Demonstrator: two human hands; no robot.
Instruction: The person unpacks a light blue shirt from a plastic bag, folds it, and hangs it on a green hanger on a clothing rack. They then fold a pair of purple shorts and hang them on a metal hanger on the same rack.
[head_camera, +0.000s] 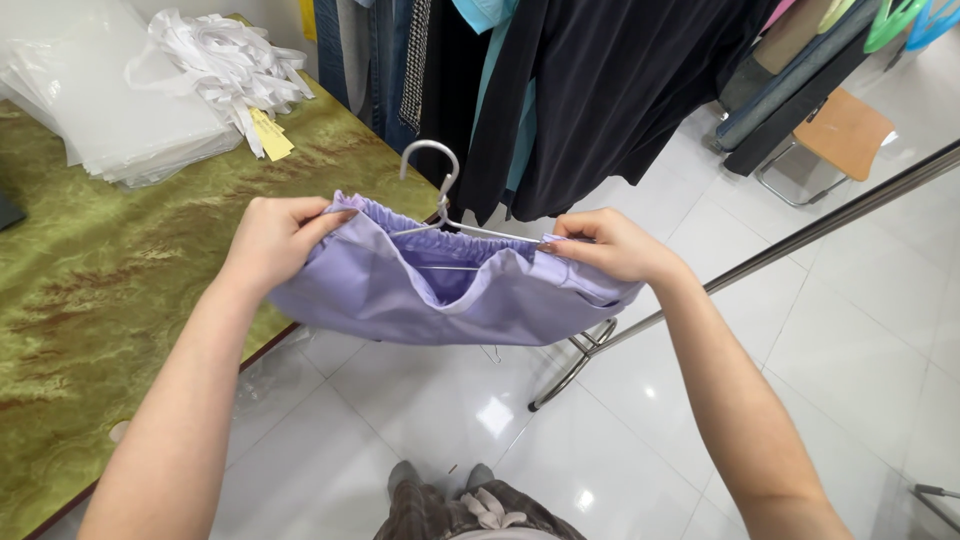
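Both hands, left (272, 238) and right (610, 243), pinch the elastic waistband of a lilac satin skirt (450, 290), stretched over a white wire hanger (440, 185), mid-air beside green marbled tabletop (90, 290). Mid-hanging; waistband needs even seating.

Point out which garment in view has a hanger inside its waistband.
The lilac elastic-waist garment, stretched between the left hand and right hand, with a white wire hanger inside. The dark garments behind hang on the rail, out of both hands.
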